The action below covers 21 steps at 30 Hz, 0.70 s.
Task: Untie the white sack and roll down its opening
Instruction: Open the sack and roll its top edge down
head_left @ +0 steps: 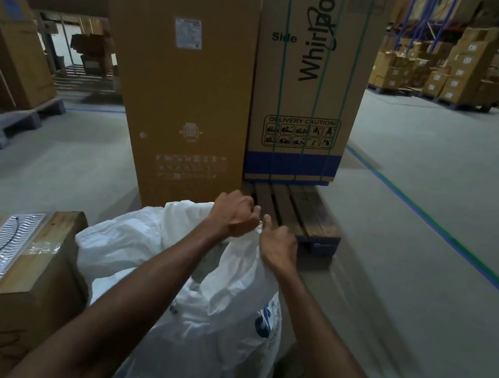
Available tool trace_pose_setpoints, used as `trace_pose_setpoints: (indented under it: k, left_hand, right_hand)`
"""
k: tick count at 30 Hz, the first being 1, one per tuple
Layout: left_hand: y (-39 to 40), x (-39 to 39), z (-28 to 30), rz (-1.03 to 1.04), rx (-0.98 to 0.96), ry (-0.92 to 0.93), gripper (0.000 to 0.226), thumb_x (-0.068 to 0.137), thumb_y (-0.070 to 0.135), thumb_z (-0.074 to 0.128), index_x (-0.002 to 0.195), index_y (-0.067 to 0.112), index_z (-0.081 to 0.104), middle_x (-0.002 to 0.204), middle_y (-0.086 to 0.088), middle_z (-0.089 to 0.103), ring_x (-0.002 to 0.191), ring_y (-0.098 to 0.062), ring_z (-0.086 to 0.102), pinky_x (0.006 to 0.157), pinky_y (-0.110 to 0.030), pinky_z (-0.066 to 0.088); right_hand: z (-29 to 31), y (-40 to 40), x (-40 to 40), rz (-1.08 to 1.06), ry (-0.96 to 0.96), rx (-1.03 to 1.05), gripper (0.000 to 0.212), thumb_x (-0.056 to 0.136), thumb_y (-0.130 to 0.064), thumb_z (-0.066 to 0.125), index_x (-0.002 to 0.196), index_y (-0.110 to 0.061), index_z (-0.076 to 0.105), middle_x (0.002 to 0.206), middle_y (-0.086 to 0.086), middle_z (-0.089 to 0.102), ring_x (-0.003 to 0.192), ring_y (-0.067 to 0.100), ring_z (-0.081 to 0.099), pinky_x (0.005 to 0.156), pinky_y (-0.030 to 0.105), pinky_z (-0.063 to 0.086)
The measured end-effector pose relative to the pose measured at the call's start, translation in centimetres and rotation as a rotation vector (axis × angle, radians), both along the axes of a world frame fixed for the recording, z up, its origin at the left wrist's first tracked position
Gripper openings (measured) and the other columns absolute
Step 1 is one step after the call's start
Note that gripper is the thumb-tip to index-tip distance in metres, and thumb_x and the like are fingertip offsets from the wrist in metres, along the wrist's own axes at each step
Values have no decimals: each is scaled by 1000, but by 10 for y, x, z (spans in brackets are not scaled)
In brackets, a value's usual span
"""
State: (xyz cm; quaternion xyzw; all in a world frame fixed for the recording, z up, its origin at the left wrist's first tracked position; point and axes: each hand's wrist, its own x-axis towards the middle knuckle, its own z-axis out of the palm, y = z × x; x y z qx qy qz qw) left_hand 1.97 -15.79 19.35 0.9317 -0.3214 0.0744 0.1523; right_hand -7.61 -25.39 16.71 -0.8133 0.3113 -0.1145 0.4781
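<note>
A large white woven sack (204,319) with blue print on its side stands on the floor right in front of me. Its top is gathered into a bunch at the far edge. My left hand (234,216) is closed in a fist on that gathered top. My right hand (276,245) pinches the same bunch from the right, thumb up. The two hands almost touch. The tie itself is hidden inside my fingers. Loose white fabric billows to the left of my left forearm.
A taped cardboard box (8,281) stands left of the sack. Two tall appliance cartons (187,97) (311,77) rise just beyond it, the right one on a wooden pallet (299,216). Open concrete floor with a blue-green line (432,224) lies to the right.
</note>
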Motion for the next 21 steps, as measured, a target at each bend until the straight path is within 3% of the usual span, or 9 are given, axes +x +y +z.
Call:
trace_pose_setpoints:
  k: [2, 3, 6, 8, 11, 13, 16, 18, 21]
  left_hand:
    - [0, 4, -5, 22, -88, 44, 49, 100, 36, 43, 58, 13, 53, 60, 0, 48, 64, -19, 45, 72, -38, 40]
    - [1, 6, -6, -17, -65, 77, 48, 102, 40, 41, 64, 16, 58, 65, 2, 51, 72, -18, 48, 79, -41, 43]
    - [10, 8, -11, -203, 37, 138, 49, 99, 60, 31, 113, 26, 64, 107, -2, 57, 109, -21, 42, 97, -47, 33]
    - [14, 9, -14, -318, 31, 141, 55, 96, 62, 31, 129, 29, 61, 120, 1, 53, 113, -18, 37, 96, -41, 30]
    - [13, 6, -17, -359, 106, -13, 38, 99, 46, 37, 109, 29, 69, 103, 4, 52, 105, -16, 37, 93, -41, 32]
    - [8, -1, -15, -289, 175, -121, 34, 95, 39, 39, 97, 30, 72, 92, 5, 47, 99, -17, 39, 90, -40, 34]
    - [3, -4, -13, -118, 149, -148, 49, 83, 51, 32, 90, 29, 75, 86, 5, 48, 95, -17, 40, 84, -40, 35]
    - [2, -2, -14, -77, 117, -125, 49, 84, 52, 34, 93, 28, 77, 87, 5, 52, 94, -16, 40, 85, -40, 34]
    - [1, 2, -14, -88, 45, -56, 39, 97, 44, 43, 100, 26, 77, 97, 4, 62, 105, -18, 48, 91, -44, 34]
  right_hand:
    - [-3, 2, 1, -2, -36, -18, 51, 106, -52, 36, 112, -9, 62, 99, 8, 63, 73, 10, 57, 52, 24, 37]
    - [-4, 1, 3, -5, -56, 3, 47, 107, -48, 37, 112, -9, 63, 99, 8, 64, 73, 10, 58, 53, 24, 39]
    - [-1, -15, 7, -22, -115, 229, 44, 108, -41, 40, 109, -5, 66, 94, 11, 68, 74, 16, 64, 57, 27, 46]
    - [4, -24, 6, -9, -73, 472, 46, 107, -42, 45, 107, -1, 66, 86, 11, 69, 72, 20, 66, 56, 26, 48]
    - [-6, -25, 8, 9, -10, 572, 59, 103, -56, 43, 109, -2, 67, 83, 11, 71, 71, 23, 69, 58, 28, 52]
    - [-14, -16, 7, -19, -10, 399, 70, 100, -67, 34, 117, -6, 65, 96, 11, 70, 82, 24, 68, 67, 32, 54]
    - [-20, -1, -4, -10, 43, 104, 78, 100, -69, 30, 131, -4, 59, 124, 18, 62, 110, 31, 62, 81, 34, 46]
    - [-24, 1, -4, -23, 16, 134, 67, 103, -57, 40, 133, 1, 56, 131, 20, 59, 121, 35, 57, 82, 32, 41]
    - [-25, -7, 3, -67, -56, 347, 54, 101, -47, 54, 124, 2, 61, 124, 18, 66, 110, 33, 65, 85, 36, 52]
